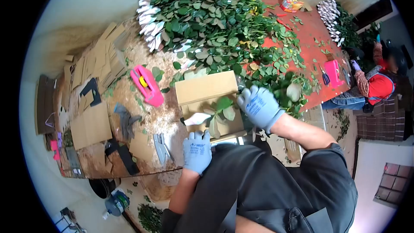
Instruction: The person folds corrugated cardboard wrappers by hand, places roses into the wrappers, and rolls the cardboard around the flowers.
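Observation:
My left hand (197,152), in a grey-blue glove, rests at the near left edge of an opened cardboard piece (206,88), fingers stretched forward and a little apart. On that cardboard lies a rose with its bud in a white wrap (198,118) pointing left and its green leaves (225,105) to the right. At the cardboard's right side is my right hand (260,108), gloved alike, with its fingers curled in. What they hold is hidden; the rose's leaves are just to their left. A pink tape dispenser (147,86) and a metal stapler (162,149) lie left of the cardboard.
A large pile of leafy rose stems (207,17) covers the back of the table. Cardboard sheets (90,123) and a loose glove (126,121) lie at left. Scissors (324,77) and another pink dispenser (333,73) are at right, near a co-worker in a red vest (381,87).

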`<control>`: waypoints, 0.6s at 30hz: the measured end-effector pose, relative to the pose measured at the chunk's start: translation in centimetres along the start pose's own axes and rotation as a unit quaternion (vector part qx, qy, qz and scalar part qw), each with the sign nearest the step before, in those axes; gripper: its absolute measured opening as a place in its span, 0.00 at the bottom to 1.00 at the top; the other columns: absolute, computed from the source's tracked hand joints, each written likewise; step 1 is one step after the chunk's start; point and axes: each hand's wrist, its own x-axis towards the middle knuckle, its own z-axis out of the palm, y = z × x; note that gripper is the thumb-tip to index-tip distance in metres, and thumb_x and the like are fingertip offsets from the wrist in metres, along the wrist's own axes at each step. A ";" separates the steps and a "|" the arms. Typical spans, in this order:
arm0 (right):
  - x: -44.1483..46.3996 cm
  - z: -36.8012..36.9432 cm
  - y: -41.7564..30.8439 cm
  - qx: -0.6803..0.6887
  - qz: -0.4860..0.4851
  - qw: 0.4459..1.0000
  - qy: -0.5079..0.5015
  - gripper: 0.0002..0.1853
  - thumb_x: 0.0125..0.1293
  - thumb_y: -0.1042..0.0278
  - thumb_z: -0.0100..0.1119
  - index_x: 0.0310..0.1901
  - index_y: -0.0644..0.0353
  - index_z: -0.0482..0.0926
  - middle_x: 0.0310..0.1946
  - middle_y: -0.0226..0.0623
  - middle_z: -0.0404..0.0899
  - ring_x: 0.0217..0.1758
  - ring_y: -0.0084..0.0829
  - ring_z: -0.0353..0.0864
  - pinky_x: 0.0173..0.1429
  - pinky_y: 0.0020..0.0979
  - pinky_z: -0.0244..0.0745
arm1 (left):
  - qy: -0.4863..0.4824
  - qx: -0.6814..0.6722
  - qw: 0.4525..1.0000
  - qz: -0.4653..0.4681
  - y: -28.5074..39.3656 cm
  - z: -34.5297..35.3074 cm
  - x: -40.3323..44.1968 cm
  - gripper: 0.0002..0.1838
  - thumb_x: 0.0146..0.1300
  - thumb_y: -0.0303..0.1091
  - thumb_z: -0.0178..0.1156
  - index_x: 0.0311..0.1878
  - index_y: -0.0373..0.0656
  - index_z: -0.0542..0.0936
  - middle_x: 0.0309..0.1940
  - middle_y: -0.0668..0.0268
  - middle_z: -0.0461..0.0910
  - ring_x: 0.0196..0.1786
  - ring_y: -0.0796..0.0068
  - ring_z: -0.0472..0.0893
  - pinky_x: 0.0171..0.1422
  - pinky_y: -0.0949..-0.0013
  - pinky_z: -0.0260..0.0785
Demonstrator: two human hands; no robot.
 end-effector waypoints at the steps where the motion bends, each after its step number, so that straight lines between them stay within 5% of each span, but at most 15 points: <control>1: -0.6 -0.2 -0.6 -0.024 -0.088 0.995 -0.027 0.09 0.64 0.65 0.57 0.44 0.55 0.78 0.38 0.37 0.77 0.42 0.37 0.79 0.37 0.38 0.75 | -0.003 -0.001 1.000 -0.005 -0.1 0.0 0.0 0.22 0.61 0.39 0.62 0.57 0.42 0.82 0.49 0.60 0.79 0.52 0.57 0.77 0.51 0.53 0.68; 4: -1.2 2.8 -2.1 -0.008 -0.101 0.992 -0.075 0.09 0.69 0.64 0.56 0.43 0.58 0.81 0.36 0.40 0.80 0.40 0.39 0.82 0.39 0.40 0.76 | -0.014 0.008 1.000 0.002 -0.3 0.4 0.3 0.12 0.60 0.39 0.62 0.43 0.44 0.83 0.42 0.62 0.79 0.50 0.59 0.78 0.49 0.52 0.69; 11: -0.5 -1.2 -2.7 -0.026 -0.091 0.991 -0.094 0.09 0.67 0.65 0.56 0.45 0.56 0.81 0.38 0.38 0.80 0.41 0.38 0.81 0.39 0.41 0.73 | -0.018 0.009 1.000 0.000 -0.2 0.1 0.4 0.12 0.60 0.40 0.62 0.43 0.45 0.83 0.42 0.62 0.79 0.49 0.59 0.77 0.50 0.53 0.69; 15: 2.2 1.1 -5.8 0.125 -0.117 0.982 0.076 0.11 0.68 0.65 0.55 0.48 0.59 0.78 0.40 0.41 0.79 0.41 0.39 0.81 0.40 0.41 0.76 | -0.017 0.011 1.000 0.006 -0.3 0.0 0.4 0.12 0.60 0.41 0.62 0.43 0.46 0.83 0.42 0.62 0.78 0.49 0.60 0.77 0.49 0.53 0.68; 18: 3.9 2.1 -7.6 0.160 -0.170 0.972 0.033 0.12 0.67 0.62 0.57 0.47 0.59 0.78 0.38 0.40 0.79 0.40 0.39 0.82 0.38 0.41 0.78 | -0.036 0.002 0.999 0.003 -0.3 -0.2 0.5 0.11 0.59 0.39 0.61 0.42 0.46 0.82 0.42 0.61 0.77 0.50 0.58 0.76 0.50 0.52 0.67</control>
